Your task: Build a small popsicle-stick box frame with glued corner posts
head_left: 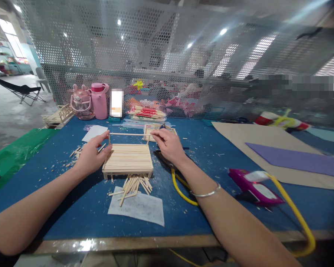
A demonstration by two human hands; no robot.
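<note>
A small bed-like frame (129,157) of pale wooden sticks stands on the blue table, with a slatted top and two thin posts at its back. A thin wooden stick (129,134) lies level across the tops of these posts. My left hand (93,155) is at the left end, index finger by the post top and thumb lower beside the frame. My right hand (168,142) pinches the right end between thumb and fingers. Short loose sticks (135,185) lie at the frame's front, partly on a white paper (139,207). The exact fingertip contact is too small to make out.
Under my right wrist lies a dark tool with yellow curved parts (176,185). Rightward are a purple-and-white tool with a yellow cord (257,187) and a purple sheet (295,159). Pink bottles (99,102) and bundled sticks (147,112) stand before a perforated metal screen (144,48).
</note>
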